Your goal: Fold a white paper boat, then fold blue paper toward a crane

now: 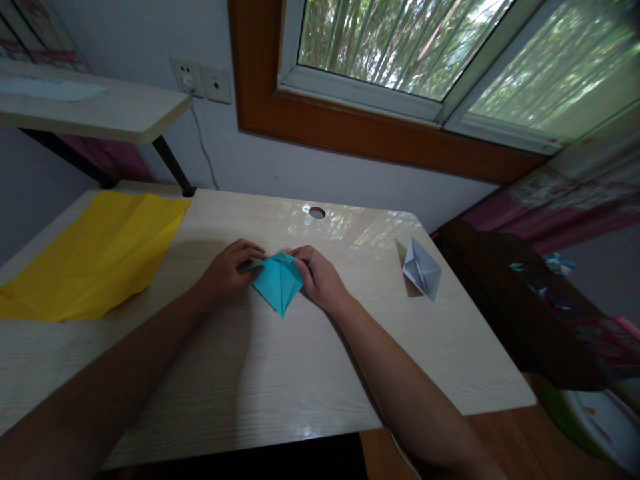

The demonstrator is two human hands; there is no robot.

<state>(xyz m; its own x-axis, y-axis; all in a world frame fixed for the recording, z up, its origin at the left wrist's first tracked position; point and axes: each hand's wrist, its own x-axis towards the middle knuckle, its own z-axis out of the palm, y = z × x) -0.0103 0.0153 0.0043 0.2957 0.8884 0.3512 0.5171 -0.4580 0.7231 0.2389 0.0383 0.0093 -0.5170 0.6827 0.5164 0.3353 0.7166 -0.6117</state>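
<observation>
A folded sheet of turquoise paper (280,283), kite-shaped with a crease down its middle, is between my hands over the table. Its point faces toward me. My left hand (237,268) grips the upper left corner between thumb and fingers. At the upper right corner, my right hand (319,275) pinches the paper, with the thumb on top and the fingers curled behind. The top edge looks partly folded over, and its far side is hidden.
A yellow sheet (100,257) lies at the left of the pale wooden table (280,380). A folded grey-white paper shape (421,270) stands at the right. A raised shelf (145,120) is at the back left, and a round cable hole (317,213) near the back edge.
</observation>
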